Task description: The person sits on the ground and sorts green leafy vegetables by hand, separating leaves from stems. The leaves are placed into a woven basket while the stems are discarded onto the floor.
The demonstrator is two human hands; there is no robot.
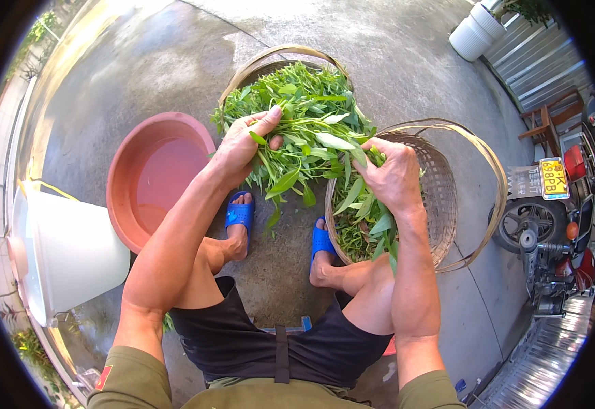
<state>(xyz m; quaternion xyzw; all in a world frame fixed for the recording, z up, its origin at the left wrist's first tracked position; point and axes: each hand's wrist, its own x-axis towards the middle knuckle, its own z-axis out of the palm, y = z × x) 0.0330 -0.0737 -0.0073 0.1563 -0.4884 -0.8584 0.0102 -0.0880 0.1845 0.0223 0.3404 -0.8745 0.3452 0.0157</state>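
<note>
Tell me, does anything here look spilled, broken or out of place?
Nothing stands out. Both hands, left hand and right hand, grip a bunch of leafy greens between two woven baskets. The pink basin holds water, and the concrete ground looks damp in patches.

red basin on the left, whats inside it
The red basin holds only shallow, clear water; no greens float in it. Its near-right rim is hidden behind the left forearm, so that part can't be checked.

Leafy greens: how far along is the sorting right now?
Done: some greens already lie in the near basket. In hand: left hand and right hand grip one bunch. Left: the far basket looks heaped full; the red basin holds only water.
</note>
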